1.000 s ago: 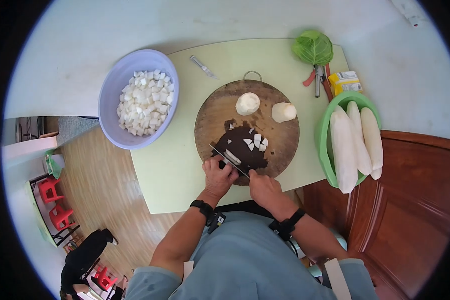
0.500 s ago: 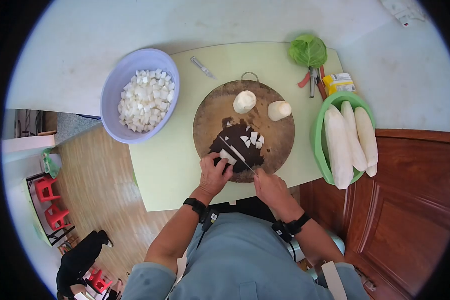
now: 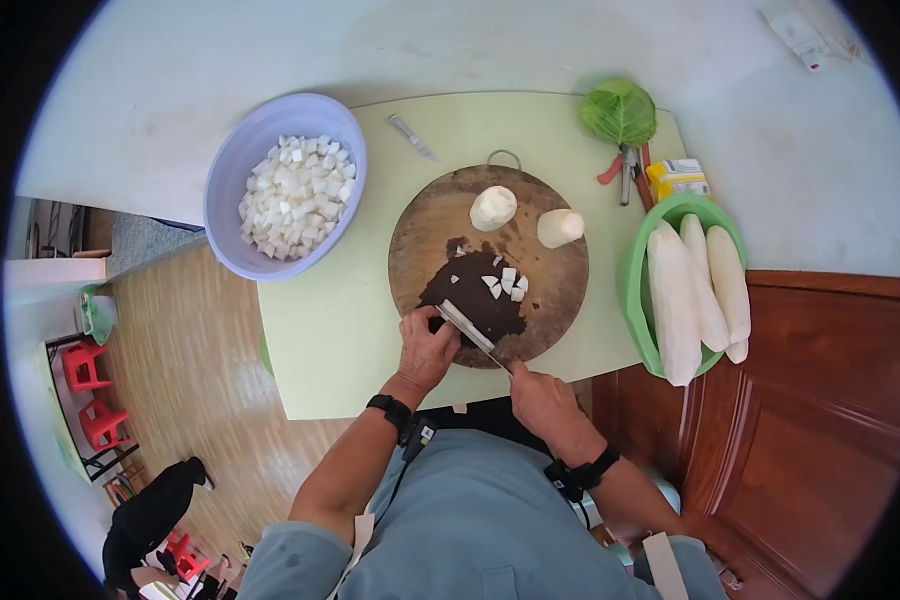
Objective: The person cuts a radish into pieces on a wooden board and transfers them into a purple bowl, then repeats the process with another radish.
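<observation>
On the round wooden chopping board point(image 3: 417, 215), my right hand point(image 3: 548, 402) is closed round the handle of a kitchen knife point(image 3: 467, 326). Its blade slants up to the left, against the fingertips of my left hand point(image 3: 426, 346). The left fingers are bent and pressed down at the board's lower left, on a piece of white radish that the blade and fingers now mostly hide. Several cut radish bits point(image 3: 508, 282) lie right of the blade on a dark wet patch. Two peeled radish chunks point(image 3: 493, 208) point(image 3: 560, 228) stand farther back on the board.
Left stands a purple basin point(image 3: 220, 215) of radish cubes. A green basin point(image 3: 635, 270) with long peeled radishes point(image 3: 673, 300) is at right. Behind lie a small craft knife point(image 3: 412, 137), a cabbage point(image 3: 619, 113), a peeler-like tool point(image 3: 626, 178) and a yellow packet point(image 3: 680, 178). Another person point(image 3: 155, 520) is lower left.
The knife blade has shifted left toward my left fingers and its broad face now shows more. The radish piece under those fingers has become mostly covered. The view has shifted slightly.
</observation>
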Demonstrator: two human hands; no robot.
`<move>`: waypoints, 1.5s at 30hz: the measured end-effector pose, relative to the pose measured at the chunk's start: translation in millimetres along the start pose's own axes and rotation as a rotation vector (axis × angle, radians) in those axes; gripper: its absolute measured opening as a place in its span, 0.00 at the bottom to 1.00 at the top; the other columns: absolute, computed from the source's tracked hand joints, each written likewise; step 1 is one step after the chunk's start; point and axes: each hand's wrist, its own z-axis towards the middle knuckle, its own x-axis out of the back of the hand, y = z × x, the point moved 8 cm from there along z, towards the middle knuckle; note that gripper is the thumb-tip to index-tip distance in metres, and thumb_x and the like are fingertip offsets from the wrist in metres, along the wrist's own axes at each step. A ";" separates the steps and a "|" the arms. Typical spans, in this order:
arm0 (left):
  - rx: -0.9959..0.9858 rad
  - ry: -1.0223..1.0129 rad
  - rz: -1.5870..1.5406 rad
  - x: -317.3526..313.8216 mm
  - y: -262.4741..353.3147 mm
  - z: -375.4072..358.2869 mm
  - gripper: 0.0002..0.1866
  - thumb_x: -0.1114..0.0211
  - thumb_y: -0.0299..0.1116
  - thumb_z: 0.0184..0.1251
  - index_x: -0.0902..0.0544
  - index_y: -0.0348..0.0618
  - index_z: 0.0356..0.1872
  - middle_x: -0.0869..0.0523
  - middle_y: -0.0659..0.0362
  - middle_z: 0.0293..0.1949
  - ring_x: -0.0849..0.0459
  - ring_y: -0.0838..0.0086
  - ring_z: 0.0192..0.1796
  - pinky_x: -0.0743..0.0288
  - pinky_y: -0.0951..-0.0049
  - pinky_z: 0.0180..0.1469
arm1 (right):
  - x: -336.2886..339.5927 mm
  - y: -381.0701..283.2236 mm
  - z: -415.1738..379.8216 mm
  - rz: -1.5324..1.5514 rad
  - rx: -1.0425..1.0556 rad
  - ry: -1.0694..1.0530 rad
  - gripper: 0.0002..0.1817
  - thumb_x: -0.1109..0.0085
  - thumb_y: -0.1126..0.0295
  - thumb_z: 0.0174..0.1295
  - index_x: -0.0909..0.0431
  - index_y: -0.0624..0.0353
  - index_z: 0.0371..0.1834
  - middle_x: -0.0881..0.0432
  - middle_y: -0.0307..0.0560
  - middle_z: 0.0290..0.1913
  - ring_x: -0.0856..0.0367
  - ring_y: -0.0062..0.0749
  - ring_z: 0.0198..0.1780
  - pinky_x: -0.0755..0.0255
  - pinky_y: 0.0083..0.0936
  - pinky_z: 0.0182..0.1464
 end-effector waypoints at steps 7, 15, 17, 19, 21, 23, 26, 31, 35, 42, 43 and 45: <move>0.007 0.014 0.010 -0.1 1.1 0.8 0.18 0.26 0.31 0.51 0.14 0.52 0.47 0.23 0.51 0.52 0.27 0.54 0.54 0.32 0.53 0.54 | 0.2 -0.2 -0.6 -0.004 -0.028 -0.048 0.06 0.56 0.74 0.69 0.30 0.65 0.41 0.15 0.64 0.32 0.14 0.66 0.36 0.22 0.58 0.39; 0.036 0.021 0.024 -4.3 -2.1 -0.5 0.19 0.25 0.34 0.49 0.14 0.56 0.47 0.23 0.53 0.51 0.27 0.55 0.53 0.33 0.54 0.53 | 4.0 -6.0 5.5 -0.033 -0.083 -0.144 0.07 0.55 0.74 0.67 0.29 0.65 0.43 0.15 0.67 0.33 0.14 0.67 0.38 0.21 0.58 0.42; 0.035 0.020 0.020 -5.9 -3.0 -1.3 0.19 0.25 0.35 0.49 0.14 0.57 0.47 0.23 0.53 0.51 0.27 0.55 0.53 0.33 0.54 0.53 | 2.9 -8.0 11.5 -0.027 -0.103 -0.157 0.07 0.54 0.74 0.67 0.28 0.65 0.43 0.15 0.68 0.33 0.14 0.68 0.39 0.21 0.58 0.43; 0.033 0.019 0.033 -7.5 -3.7 -2.3 0.20 0.25 0.35 0.49 0.15 0.57 0.47 0.23 0.54 0.51 0.27 0.55 0.53 0.33 0.54 0.53 | -1.5 -11.0 25.6 -0.046 -0.086 -0.139 0.07 0.53 0.74 0.67 0.28 0.65 0.43 0.14 0.68 0.34 0.14 0.68 0.40 0.21 0.59 0.44; 0.037 0.013 0.031 -8.7 -3.4 -3.1 0.19 0.25 0.35 0.49 0.15 0.57 0.46 0.23 0.54 0.51 0.26 0.55 0.53 0.33 0.54 0.53 | -7.3 -14.1 41.8 -0.022 -0.075 -0.115 0.08 0.53 0.73 0.67 0.27 0.65 0.44 0.14 0.68 0.34 0.14 0.68 0.40 0.21 0.59 0.44; 0.040 0.012 0.038 -7.1 -5.2 -2.6 0.19 0.25 0.35 0.49 0.15 0.57 0.46 0.23 0.54 0.51 0.26 0.55 0.53 0.33 0.54 0.53 | -12.7 -14.8 51.3 0.003 -0.055 -0.089 0.08 0.53 0.73 0.67 0.27 0.64 0.45 0.14 0.68 0.34 0.14 0.68 0.40 0.21 0.59 0.44; 0.036 0.016 0.028 -7.3 -3.7 -2.6 0.18 0.25 0.35 0.49 0.15 0.56 0.45 0.23 0.53 0.51 0.26 0.54 0.53 0.33 0.54 0.53 | -18.9 -8.9 55.2 0.002 -0.072 -0.083 0.09 0.51 0.71 0.69 0.26 0.63 0.45 0.14 0.68 0.33 0.14 0.68 0.40 0.21 0.59 0.44; 0.022 0.035 0.034 -6.0 -2.0 -1.0 0.16 0.26 0.35 0.53 0.16 0.54 0.44 0.23 0.52 0.51 0.26 0.53 0.55 0.33 0.54 0.55 | -15.2 5.6 58.8 0.119 -0.020 0.037 0.11 0.50 0.63 0.73 0.24 0.60 0.45 0.16 0.69 0.30 0.15 0.70 0.38 0.22 0.59 0.41; 0.017 0.048 -0.007 0.8 -0.5 -1.4 0.17 0.26 0.32 0.54 0.17 0.50 0.46 0.23 0.50 0.52 0.26 0.52 0.55 0.31 0.54 0.56 | -7.1 10.2 49.2 0.168 0.030 0.120 0.12 0.51 0.63 0.74 0.25 0.61 0.45 0.17 0.70 0.29 0.16 0.70 0.35 0.23 0.59 0.39; -0.002 0.129 -0.101 9.8 -2.0 -5.4 0.18 0.26 0.26 0.54 0.18 0.43 0.47 0.24 0.49 0.52 0.24 0.51 0.54 0.28 0.55 0.56 | -1.0 3.0 19.3 0.065 0.001 0.020 0.12 0.51 0.63 0.74 0.26 0.61 0.45 0.17 0.68 0.27 0.17 0.69 0.34 0.24 0.60 0.38; -0.005 0.134 -0.096 9.7 -1.9 -5.1 0.17 0.27 0.26 0.55 0.18 0.44 0.47 0.24 0.49 0.52 0.24 0.51 0.54 0.28 0.55 0.56 | -2.2 3.0 17.6 0.064 0.010 0.017 0.12 0.51 0.63 0.74 0.26 0.61 0.45 0.17 0.68 0.27 0.16 0.69 0.34 0.24 0.60 0.38; -0.002 0.120 -0.087 8.5 -2.7 -4.1 0.17 0.27 0.26 0.55 0.18 0.45 0.47 0.24 0.49 0.52 0.24 0.51 0.54 0.28 0.55 0.56 | -3.4 3.2 14.9 0.036 0.000 -0.005 0.11 0.51 0.64 0.74 0.27 0.61 0.45 0.17 0.68 0.27 0.16 0.69 0.34 0.24 0.60 0.38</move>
